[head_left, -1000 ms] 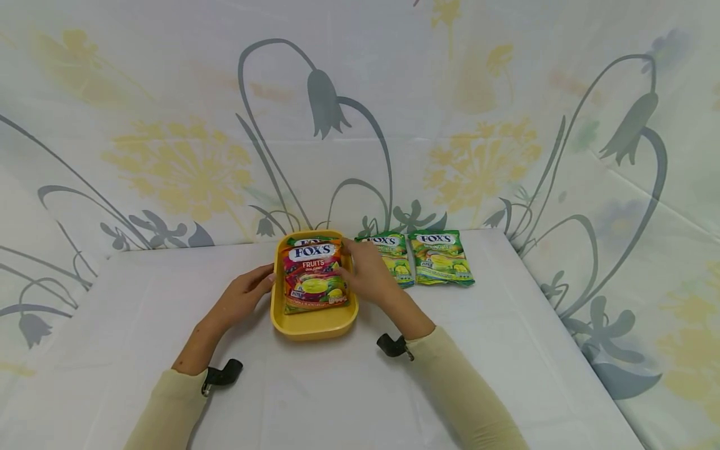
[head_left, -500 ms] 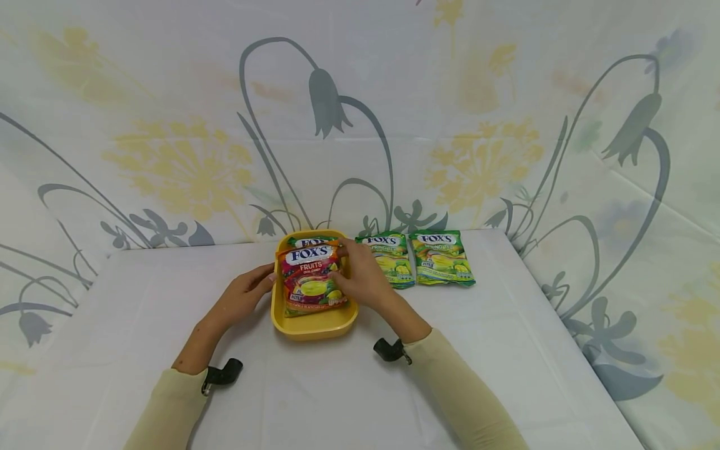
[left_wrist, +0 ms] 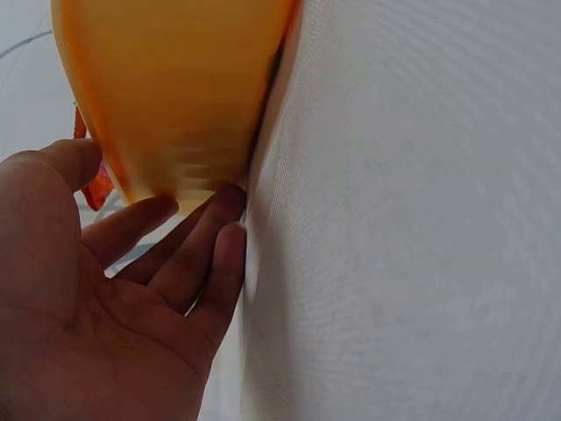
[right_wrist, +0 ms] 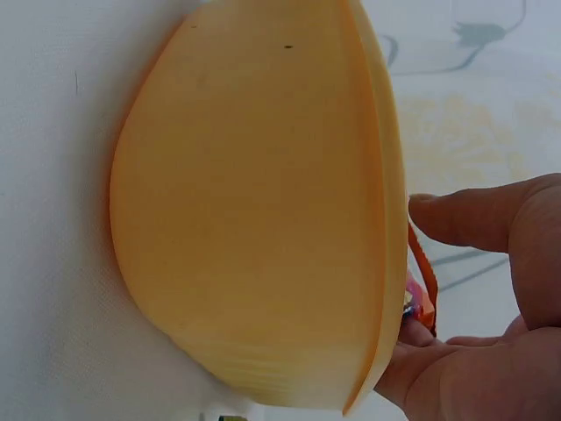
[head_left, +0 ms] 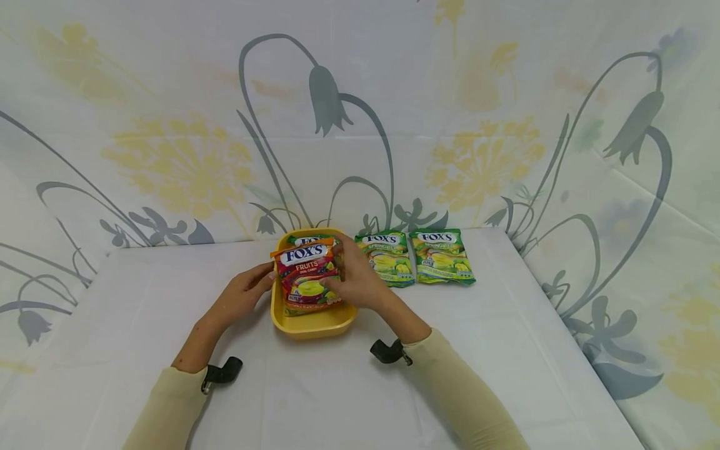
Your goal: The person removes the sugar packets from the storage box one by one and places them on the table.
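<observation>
A yellow plastic tray (head_left: 315, 327) stands on the white cloth in the head view. In it, a red FOX'S Fruits candy bag (head_left: 304, 270) lies tilted over a green bag (head_left: 300, 240), of which only the top edge shows. My right hand (head_left: 360, 275) pinches the red bag at its right side, thumb on the front. In the right wrist view the tray wall (right_wrist: 254, 202) hides most of the bag. My left hand (head_left: 240, 297) rests against the tray's left side; in the left wrist view its relaxed fingers (left_wrist: 197, 250) touch the outer wall.
Two green FOX'S candy bags, a nearer one (head_left: 388, 257) and a farther one (head_left: 442, 256), lie side by side right of the tray. A flower-printed cloth (head_left: 360, 125) rises behind the table. A black wrist camera (head_left: 225, 371) sits on the left cuff.
My right hand has shifted slightly left with the red candy bag, whose top now leans over the tray's left rim. The left hand and tray have stayed in place.
</observation>
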The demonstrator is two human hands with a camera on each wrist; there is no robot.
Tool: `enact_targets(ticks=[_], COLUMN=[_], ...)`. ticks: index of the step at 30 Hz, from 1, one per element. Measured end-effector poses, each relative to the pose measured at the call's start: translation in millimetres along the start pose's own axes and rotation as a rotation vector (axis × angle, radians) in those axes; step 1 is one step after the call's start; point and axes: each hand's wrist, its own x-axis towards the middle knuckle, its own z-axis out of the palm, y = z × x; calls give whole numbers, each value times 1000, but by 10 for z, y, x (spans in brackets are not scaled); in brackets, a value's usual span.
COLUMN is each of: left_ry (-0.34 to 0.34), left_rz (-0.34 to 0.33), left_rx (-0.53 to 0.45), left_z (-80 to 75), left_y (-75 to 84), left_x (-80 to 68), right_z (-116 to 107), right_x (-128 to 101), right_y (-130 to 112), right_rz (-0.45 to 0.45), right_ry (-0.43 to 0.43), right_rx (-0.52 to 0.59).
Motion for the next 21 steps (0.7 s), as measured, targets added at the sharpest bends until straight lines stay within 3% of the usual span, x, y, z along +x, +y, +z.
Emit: enact_targets(ticks=[9,16,21], left_ry=[1,5,7], left_rz=[-5,6,17], left_rx=[8,4,2], left_z=[-5,0,3], left_y=[6,-1,-8], left_x=[-2,2,3], right_z=[67,103,128], right_x=[-33,-37,-47], right_y=[-40,-69,-101], right_rz=[5,162,200], right_ry=[-17,-46,-71], right_rx=[-72,-167,-180])
